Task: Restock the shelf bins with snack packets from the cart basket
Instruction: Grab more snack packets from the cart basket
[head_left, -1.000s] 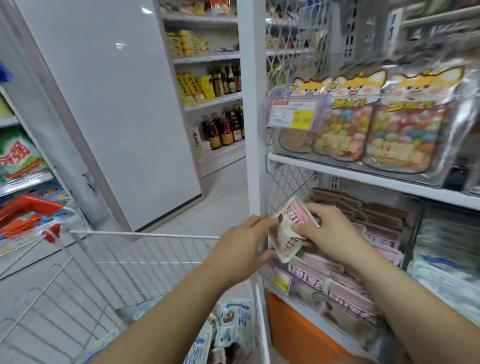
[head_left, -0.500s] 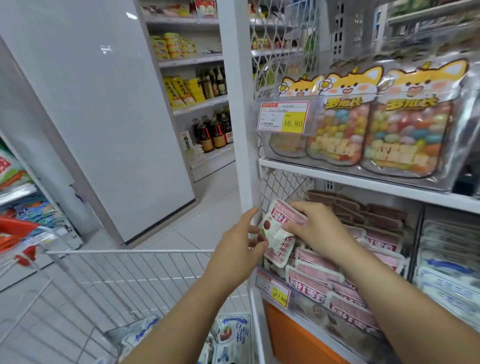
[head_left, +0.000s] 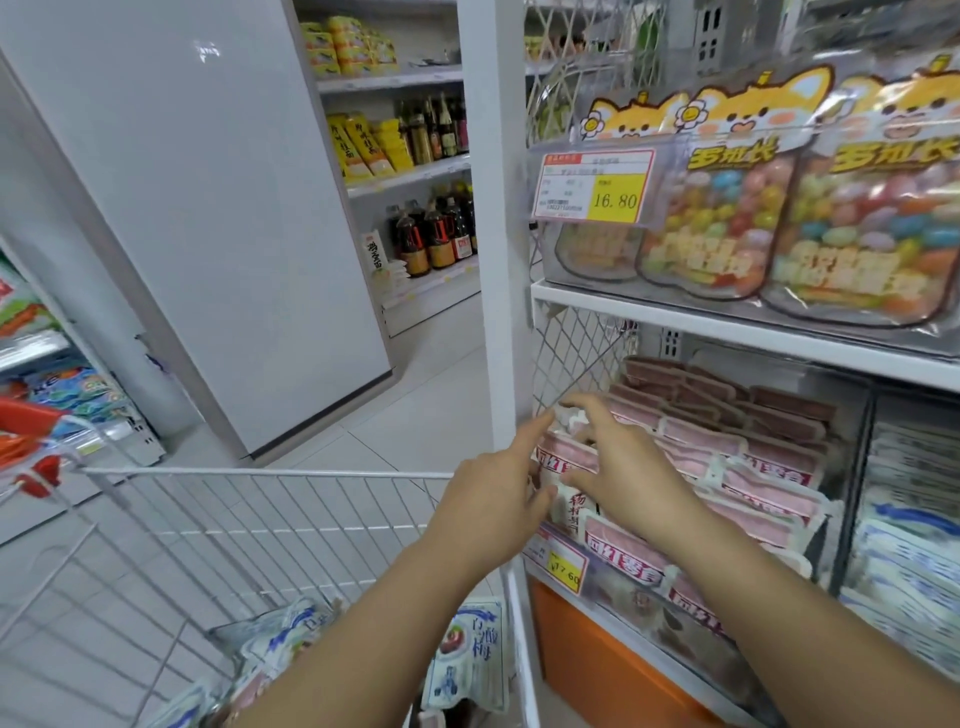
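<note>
My left hand (head_left: 488, 501), index straight and gripping nothing, sits just left of the packet (head_left: 570, 506), which stands upright in the front-left corner of the bin (head_left: 613, 582). My right hand (head_left: 623, 467), nearer, spreads loose fingers (head_left: 589, 408) over its top.

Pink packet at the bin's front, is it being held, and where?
No grip: the right hand presses flat on the packet, and the open left hand touches its left edge.

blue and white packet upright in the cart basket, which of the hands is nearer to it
Left. The left hand is above the blue and white packet, by the shelf post; the right hand lies farther right, on the pink packets.
</note>
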